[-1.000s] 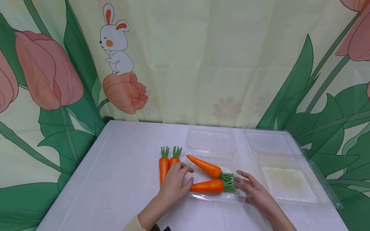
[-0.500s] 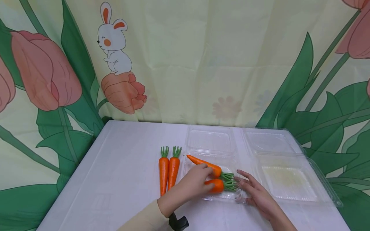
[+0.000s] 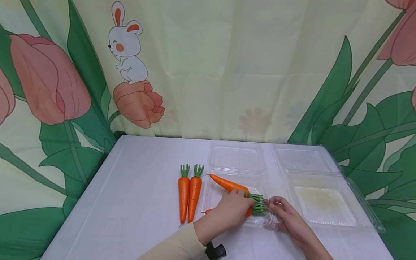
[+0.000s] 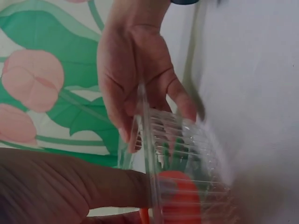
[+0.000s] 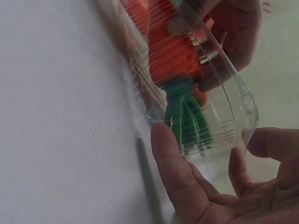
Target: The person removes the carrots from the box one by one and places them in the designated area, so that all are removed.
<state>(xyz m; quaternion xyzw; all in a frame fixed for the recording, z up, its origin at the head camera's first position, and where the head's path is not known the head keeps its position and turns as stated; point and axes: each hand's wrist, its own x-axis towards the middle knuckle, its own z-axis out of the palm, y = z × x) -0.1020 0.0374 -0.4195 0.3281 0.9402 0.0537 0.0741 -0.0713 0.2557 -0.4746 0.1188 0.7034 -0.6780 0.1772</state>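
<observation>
A clear plastic clamshell container (image 3: 214, 193) lies with its lid folded back. Across its base lie two carrots with green stem ends pointing right. My left hand (image 3: 229, 208) reaches into the base and grips the thick end of the near carrot (image 3: 248, 212), covering most of its body. Just behind the fingers lies the far carrot (image 3: 225, 183). At the container's right wall, my right hand (image 3: 289, 218) holds the edge between thumb and fingers. The right wrist view shows the green stems (image 5: 187, 116) behind the ribbed clear wall, close to the right fingertips.
Two more carrots (image 3: 183, 195) lie side by side left of the container, stems pointing away. A second clear clamshell (image 3: 325, 207) stands with its lid back at the right. Behind the white table (image 3: 130, 187) hangs a printed curtain (image 3: 201, 72).
My left hand has moved right from the two left carrots to the thick end of the near carrot in the container. The right hand's fingers have drawn in at the container's edge.
</observation>
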